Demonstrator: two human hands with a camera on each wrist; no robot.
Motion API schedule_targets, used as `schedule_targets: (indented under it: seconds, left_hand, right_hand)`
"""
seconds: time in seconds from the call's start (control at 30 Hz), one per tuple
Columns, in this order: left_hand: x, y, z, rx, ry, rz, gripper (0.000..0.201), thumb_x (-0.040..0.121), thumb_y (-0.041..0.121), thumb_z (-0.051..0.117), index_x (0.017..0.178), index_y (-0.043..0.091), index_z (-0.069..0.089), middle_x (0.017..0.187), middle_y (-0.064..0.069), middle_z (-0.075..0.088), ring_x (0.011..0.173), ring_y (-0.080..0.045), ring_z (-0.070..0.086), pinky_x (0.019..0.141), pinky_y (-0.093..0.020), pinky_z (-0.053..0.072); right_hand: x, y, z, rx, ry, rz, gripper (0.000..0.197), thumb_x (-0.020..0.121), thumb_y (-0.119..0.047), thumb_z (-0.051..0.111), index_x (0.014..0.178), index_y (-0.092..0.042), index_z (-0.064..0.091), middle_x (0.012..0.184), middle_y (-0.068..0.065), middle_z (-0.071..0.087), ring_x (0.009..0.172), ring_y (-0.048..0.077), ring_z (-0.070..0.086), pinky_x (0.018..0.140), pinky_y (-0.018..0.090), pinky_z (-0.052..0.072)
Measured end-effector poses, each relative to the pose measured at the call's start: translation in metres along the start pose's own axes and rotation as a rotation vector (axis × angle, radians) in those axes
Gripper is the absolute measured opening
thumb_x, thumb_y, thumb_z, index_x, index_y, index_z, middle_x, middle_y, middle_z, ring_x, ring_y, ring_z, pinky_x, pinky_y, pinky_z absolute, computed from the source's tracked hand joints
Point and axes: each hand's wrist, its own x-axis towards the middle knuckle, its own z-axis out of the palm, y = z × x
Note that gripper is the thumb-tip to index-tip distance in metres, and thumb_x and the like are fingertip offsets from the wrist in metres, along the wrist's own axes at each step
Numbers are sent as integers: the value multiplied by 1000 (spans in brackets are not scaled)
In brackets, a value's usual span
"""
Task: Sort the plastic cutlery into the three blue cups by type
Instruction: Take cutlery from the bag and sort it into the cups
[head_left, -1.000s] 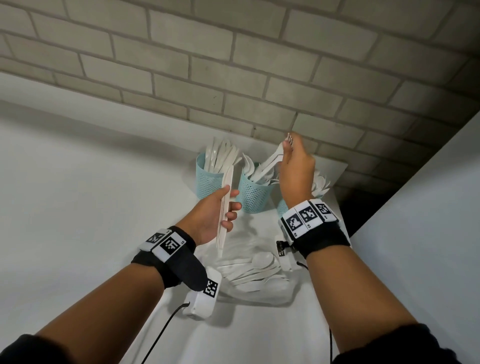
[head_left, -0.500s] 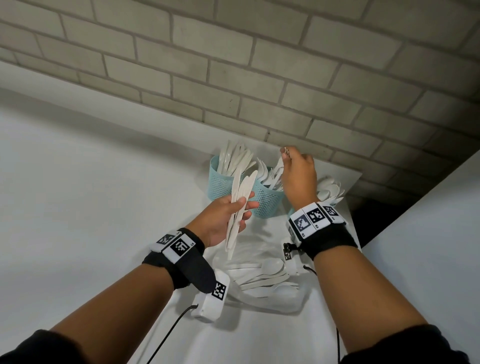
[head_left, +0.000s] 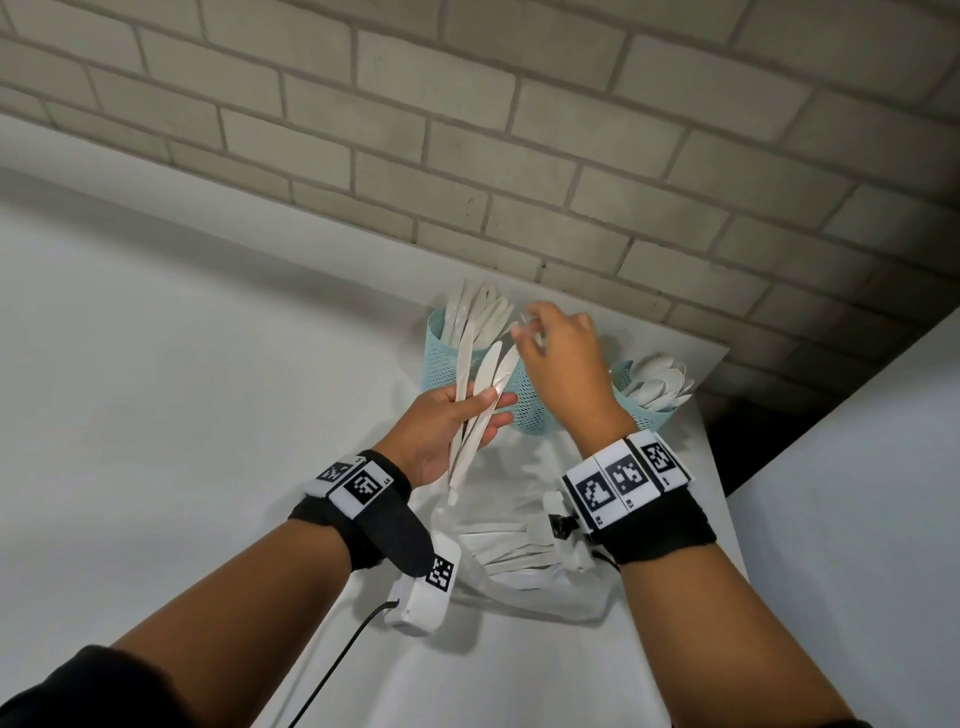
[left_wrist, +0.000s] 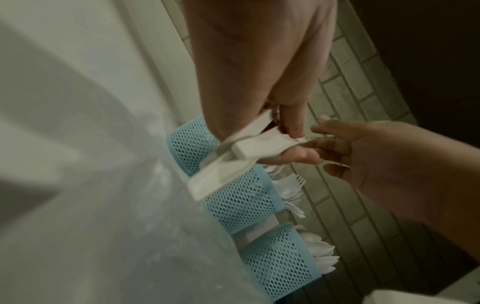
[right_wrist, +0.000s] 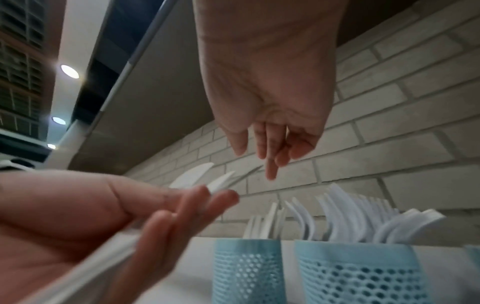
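Three blue mesh cups stand by the brick wall: the left cup (head_left: 440, 358) holds knives, the middle cup (head_left: 529, 415) forks (left_wrist: 294, 185), the right cup (head_left: 652, 413) spoons (head_left: 660, 382). My left hand (head_left: 492, 409) grips three white plastic knives (head_left: 480, 400), fanned out, in front of the left and middle cups. My right hand (head_left: 530, 332) hovers above the middle cup with its fingers hanging relaxed and holding nothing; its fingertips (right_wrist: 270, 164) are close to the knife tips (right_wrist: 197, 174). The hand covers most of the middle cup in the head view.
A clear plastic bag (head_left: 524, 566) with several more white cutlery pieces lies on the white table (head_left: 208, 415) between my wrists. The brick wall (head_left: 519, 156) is right behind the cups. The table's right edge (head_left: 722, 499) runs close to the spoon cup.
The right hand let the fork go at the middle cup and moved left toward the knife tips. The left hand rose slightly and its knives fanned apart.
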Motion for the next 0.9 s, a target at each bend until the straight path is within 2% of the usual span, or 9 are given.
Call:
schedule_targets:
  seconds: [0.1,0.17,0.23,0.37,0.47,0.53,0.7,0.8,0.9]
  left_hand:
    - [0,0,1,-2,-3,-4,16,93,16,54,105,12,63,96,-3,72,71,-7,69,63,-17,55]
    - [-1,1,1,3,-17,-7,15,93,17,54,103,11,63,91,-2,73,67,-6,68,61,-16,54]
    - [-2,3,0,27,-26,-9,18,93,20,53,104,9,63,85,0,74,62,-4,66,59,-15,53]
    - [-3,5,-2,130,-55,-49,34,95,29,48,117,6,59,86,-2,67,60,-3,64,57,-15,52]
    - [-4,4,-2,191,-104,-117,37,95,39,43,109,10,61,74,3,53,51,-3,53,50,-12,45]
    - [-4,5,-1,195,-118,-149,38,95,42,42,102,10,61,67,5,45,45,-1,42,43,-10,35]
    - [-3,6,-1,246,-154,-173,32,94,36,45,95,8,60,55,9,39,42,0,31,40,-10,24]
    - [-1,7,-3,234,-65,-148,28,93,34,51,96,7,60,59,6,41,45,-1,39,44,-10,33]
    - [1,9,-8,308,67,-83,31,92,36,54,104,7,56,70,0,50,55,-6,49,54,-13,45]
  right_hand:
    - [-3,-3,8,170,-177,117,36,97,-28,47,130,-15,45,107,11,61,98,27,58,80,31,44]
    - [-7,-3,11,409,-248,177,31,96,-20,50,126,-14,46,108,11,64,95,25,62,81,32,48]
    - [-10,-3,10,624,-285,236,35,93,-11,54,127,-13,45,109,17,65,91,25,64,83,33,52]
    - [-10,-6,6,792,-250,281,32,90,0,54,121,-7,46,95,17,63,73,16,63,61,19,55]
    - [-5,-7,5,865,-207,314,30,93,-2,52,121,-8,46,97,15,62,81,21,64,67,24,56]
    - [-5,-10,6,950,-298,330,30,95,-7,49,123,-14,42,96,12,64,91,27,64,77,32,55]
    - [-5,-19,13,1068,-454,311,47,90,5,52,121,-21,29,85,14,65,65,15,70,64,28,58]
    - [9,-24,8,969,-393,328,28,90,7,52,109,-9,41,79,12,63,61,16,69,64,29,57]
    - [36,-20,-5,919,-94,335,10,91,2,53,86,-7,51,76,8,65,69,17,67,64,28,55]
